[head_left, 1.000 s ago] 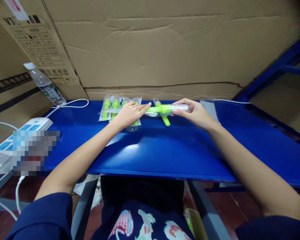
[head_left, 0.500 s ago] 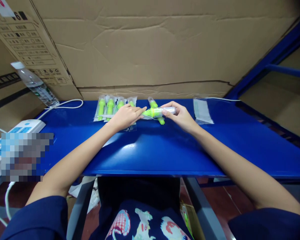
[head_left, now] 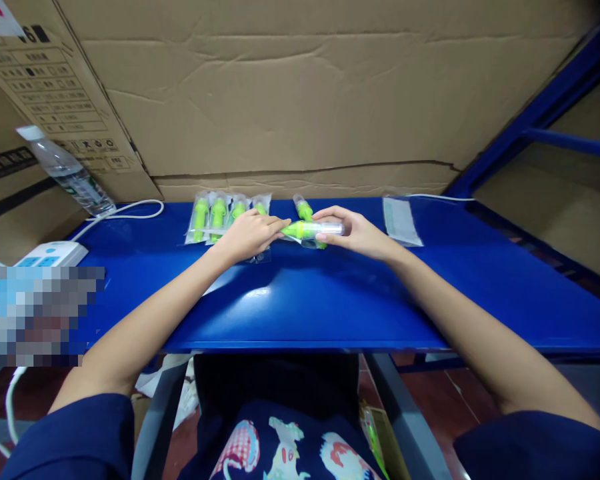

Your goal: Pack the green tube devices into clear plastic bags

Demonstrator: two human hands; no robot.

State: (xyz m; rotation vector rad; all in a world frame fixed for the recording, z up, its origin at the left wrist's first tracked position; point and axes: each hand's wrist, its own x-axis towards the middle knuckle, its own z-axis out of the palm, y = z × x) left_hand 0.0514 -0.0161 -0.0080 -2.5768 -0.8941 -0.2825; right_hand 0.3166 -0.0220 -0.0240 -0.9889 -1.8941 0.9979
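A lime-green tube with a clear end [head_left: 321, 229] lies crosswise between my hands, just above the table. My right hand [head_left: 357, 233] is closed around its clear end, thumb and fingers on opposite sides. Fingers pressed together, my left hand [head_left: 253, 233] is at the green end and pinches what looks like a clear plastic bag [head_left: 207, 231], whose film shows on both sides of the hand. How far the tube is inside the film I cannot tell. Behind the held tube lies another green tube [head_left: 304, 208], partly covered.
Several bagged green tubes [head_left: 200, 219] lie in a row at the back left. A stack of clear bags [head_left: 401, 221] is at the right on the blue table [head_left: 300, 313]. A water bottle [head_left: 70, 173], white cable and power strip [head_left: 60, 257] stand left; cardboard [head_left: 305, 100] walls the back.
My right hand has shifted slightly left with the tube, toward my left hand, and its fingers have moved along the clear end. My left hand stays nearly in place. The view has shifted slightly.
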